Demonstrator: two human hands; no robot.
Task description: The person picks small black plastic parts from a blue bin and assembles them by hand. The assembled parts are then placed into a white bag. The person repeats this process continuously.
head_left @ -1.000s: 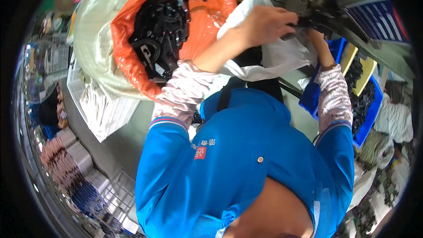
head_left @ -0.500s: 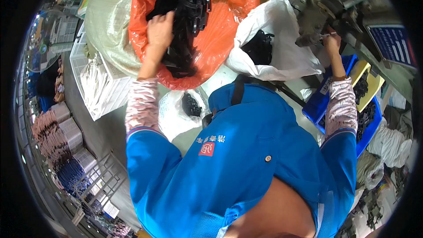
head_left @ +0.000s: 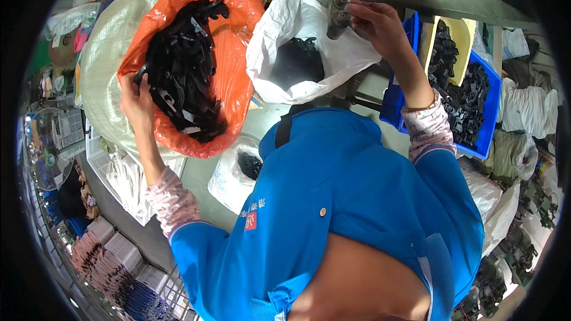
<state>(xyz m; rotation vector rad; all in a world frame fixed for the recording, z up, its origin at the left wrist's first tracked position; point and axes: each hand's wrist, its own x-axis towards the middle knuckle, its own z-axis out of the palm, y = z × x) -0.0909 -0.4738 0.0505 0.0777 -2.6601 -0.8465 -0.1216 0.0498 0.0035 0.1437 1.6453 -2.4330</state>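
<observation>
Left hand (head_left: 138,104) and right hand (head_left: 385,34) well apart

In the head view, the left hand is at the left rim of a shiny orange plastic bag (head_left: 234,53), which holds a heap of glossy black plastic parts (head_left: 178,80). Its fingers bend at the heap's edge; whether they grip a part cannot be told. The right hand is raised near a dark metal machine part (head_left: 339,19), fingers bent; whether they pinch anything cannot be told. Between the hands stands an open white woven sack (head_left: 350,60) holding more black parts. Farther right, a yellow plastic bin (head_left: 467,37) overlaps a blue plastic bin (head_left: 492,98), both containing small black pieces (head_left: 470,104).
</observation>
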